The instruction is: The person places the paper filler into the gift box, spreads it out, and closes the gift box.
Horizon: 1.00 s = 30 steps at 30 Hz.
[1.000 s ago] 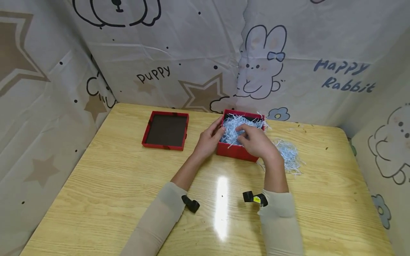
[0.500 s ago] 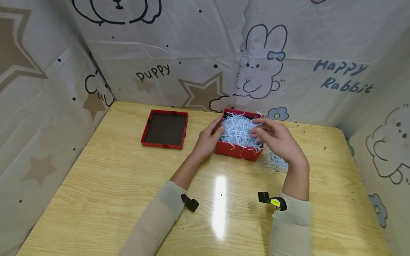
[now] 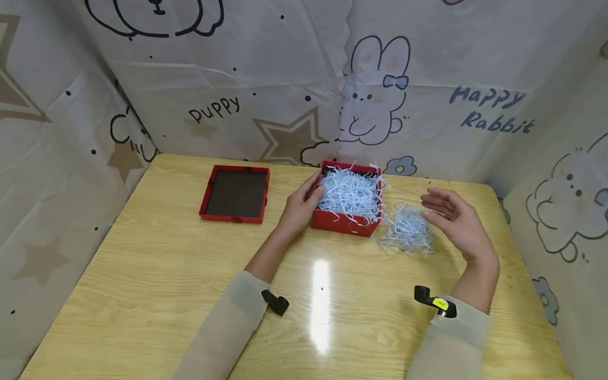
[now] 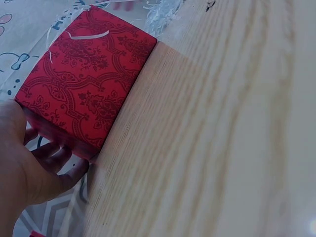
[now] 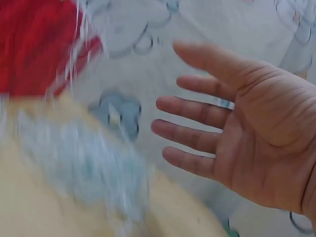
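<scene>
A red patterned box (image 3: 344, 224) stands at the back of the table, filled with pale blue shredded paper (image 3: 350, 192); some strands hang over its rim. My left hand (image 3: 299, 207) rests against the box's left side, thumb near the top edge and fingers spread along the wall, as the left wrist view also shows. To the right of the box lies a loose heap of the same shredded paper (image 3: 408, 228). My right hand (image 3: 458, 224) is in the air just right of that heap, its fingers extended and holding nothing in the right wrist view (image 5: 256, 128).
A red square lid (image 3: 236, 194) with a dark inside lies on the table to the left of the box. Printed cloth (image 3: 285, 79) hangs behind and beside the wooden table (image 3: 190, 274). A few small scraps lie near the back right edge.
My right hand has moved from over the paper in the box out to the right, past the loose heap. The left hand stays at the box's side.
</scene>
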Motion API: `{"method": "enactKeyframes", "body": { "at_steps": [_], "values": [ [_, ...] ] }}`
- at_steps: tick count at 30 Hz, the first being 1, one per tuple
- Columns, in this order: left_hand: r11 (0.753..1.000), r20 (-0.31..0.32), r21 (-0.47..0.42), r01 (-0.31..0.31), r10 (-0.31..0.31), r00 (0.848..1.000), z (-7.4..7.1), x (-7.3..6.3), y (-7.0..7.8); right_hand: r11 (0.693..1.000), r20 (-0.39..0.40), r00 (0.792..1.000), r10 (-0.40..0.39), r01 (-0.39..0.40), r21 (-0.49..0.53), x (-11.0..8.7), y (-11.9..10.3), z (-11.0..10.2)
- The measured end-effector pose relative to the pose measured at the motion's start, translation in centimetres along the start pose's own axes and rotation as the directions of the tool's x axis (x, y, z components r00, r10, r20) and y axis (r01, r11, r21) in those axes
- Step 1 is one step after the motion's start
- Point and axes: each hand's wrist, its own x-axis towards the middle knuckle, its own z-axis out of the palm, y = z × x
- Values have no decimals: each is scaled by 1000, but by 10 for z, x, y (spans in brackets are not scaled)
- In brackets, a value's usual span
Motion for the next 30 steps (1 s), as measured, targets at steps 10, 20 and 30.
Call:
{"method": "enactKeyframes", "body": {
  "at_steps": [10, 20, 30],
  "values": [
    [1000, -7, -10, -12, 12, 1000, 1, 7, 3, 984, 139, 982, 130, -111, -136, -7, 57, -9],
    [1000, -6, 21, 9, -9, 1000, 4, 2, 1, 966, 174, 974, 146, -102, -239, 7, 59, 26],
    [1000, -1, 1, -3, 3, 1000, 3, 1, -1, 948, 106, 994, 1, 33, -315, 17, 64, 44]
  ]
}}
